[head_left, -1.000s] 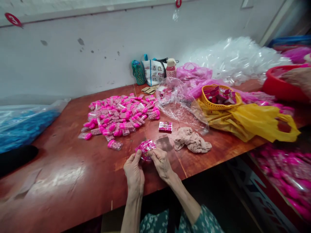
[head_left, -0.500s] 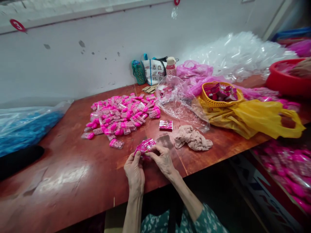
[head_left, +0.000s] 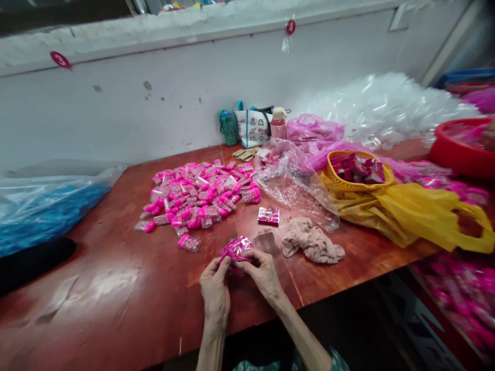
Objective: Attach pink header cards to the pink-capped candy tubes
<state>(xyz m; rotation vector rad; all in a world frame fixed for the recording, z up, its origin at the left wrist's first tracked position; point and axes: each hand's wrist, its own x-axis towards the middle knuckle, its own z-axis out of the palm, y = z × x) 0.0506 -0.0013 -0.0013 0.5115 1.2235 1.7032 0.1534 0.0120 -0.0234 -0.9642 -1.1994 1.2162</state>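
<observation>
Both my hands pinch a small pink packet [head_left: 235, 248] in clear wrap just above the red-brown table [head_left: 116, 278] near its front edge. My left hand [head_left: 215, 288] grips its left end, and my right hand [head_left: 263, 272] grips its right end with fingers closed. Beyond them lies a heap of pink packets [head_left: 201, 195] in clear wrap. One loose packet [head_left: 189, 242] lies apart at the heap's near side. A small pink box [head_left: 268, 216] sits just past my right hand.
A beige cloth [head_left: 312, 242] lies right of my hands. Further right are a clear plastic bag [head_left: 294, 180], a yellow basket of pink boxes [head_left: 358, 170] on a yellow bag [head_left: 417, 211], and a red tub [head_left: 462, 147]. A blue-filled bag [head_left: 42, 206] lies left. Small bags and a bottle [head_left: 278, 123] stand by the wall.
My hands have stayed together on the pink packet, fingers working at its ends. The camera tilted slightly, so everything sits a little lower in view.
</observation>
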